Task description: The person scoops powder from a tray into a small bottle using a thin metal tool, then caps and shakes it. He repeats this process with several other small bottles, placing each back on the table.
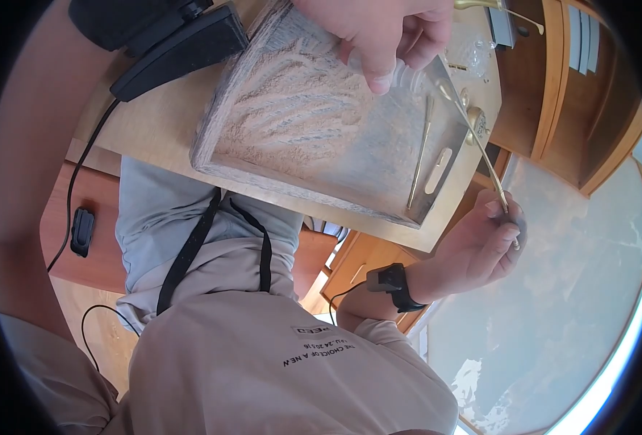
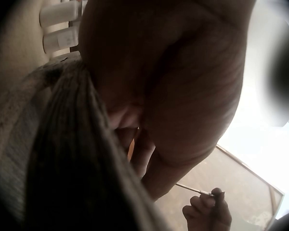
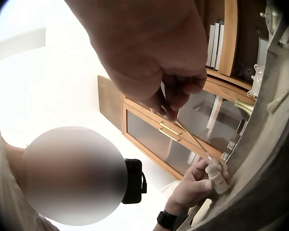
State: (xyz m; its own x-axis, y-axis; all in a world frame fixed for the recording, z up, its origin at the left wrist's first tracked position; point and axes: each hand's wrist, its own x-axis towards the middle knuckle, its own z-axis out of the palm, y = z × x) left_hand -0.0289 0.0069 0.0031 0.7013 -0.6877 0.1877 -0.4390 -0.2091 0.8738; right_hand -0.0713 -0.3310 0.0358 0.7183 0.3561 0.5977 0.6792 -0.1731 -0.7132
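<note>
Grey tray is holding beige powder. Your left hand is gripping white bottle in curled fingers, right-wrist view showing what head view is mostly hiding. Your right hand is pinching slim golden tool, far tip hovering near bottle's mouth.
</note>
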